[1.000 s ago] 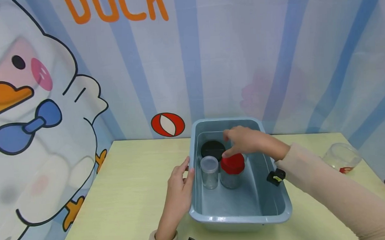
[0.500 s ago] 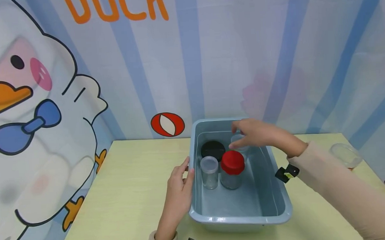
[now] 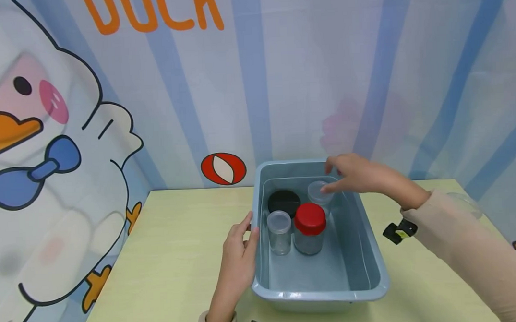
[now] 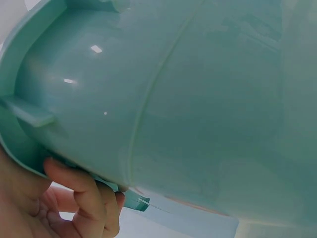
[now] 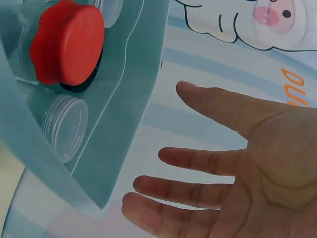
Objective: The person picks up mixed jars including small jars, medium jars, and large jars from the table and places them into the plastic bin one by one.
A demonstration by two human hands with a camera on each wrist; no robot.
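Observation:
A grey-blue plastic tub [image 3: 320,295] sits on the pale yellow table. Several jars stand inside it: a black-lidded jar [image 3: 284,201], a small clear-lidded jar [image 3: 279,228], a red-lidded jar [image 3: 310,224] and a clear-lidded jar [image 3: 319,191] at the back. My left hand [image 3: 238,258] grips the tub's left rim; in the left wrist view its fingers [image 4: 84,193] curl under the rim of the tub [image 4: 188,99]. My right hand [image 3: 353,176] hovers over the tub's back right corner, fingers spread and empty, thumb close to the clear-lidded jar. The right wrist view shows the open palm [image 5: 237,163], the red lid [image 5: 67,42] and the clear lid [image 5: 64,124].
A wall printed with a cartoon duck and blue stripes rises right behind the tub. A clear container [image 3: 464,201] stands near the table's right edge, mostly hidden by my sleeve. Bare tabletop [image 3: 171,261] stretches left of the tub.
My right hand has moved right and back from above the red-lidded jar, uncovering the clear-lidded jar at the back. The left hand and tub have stayed put.

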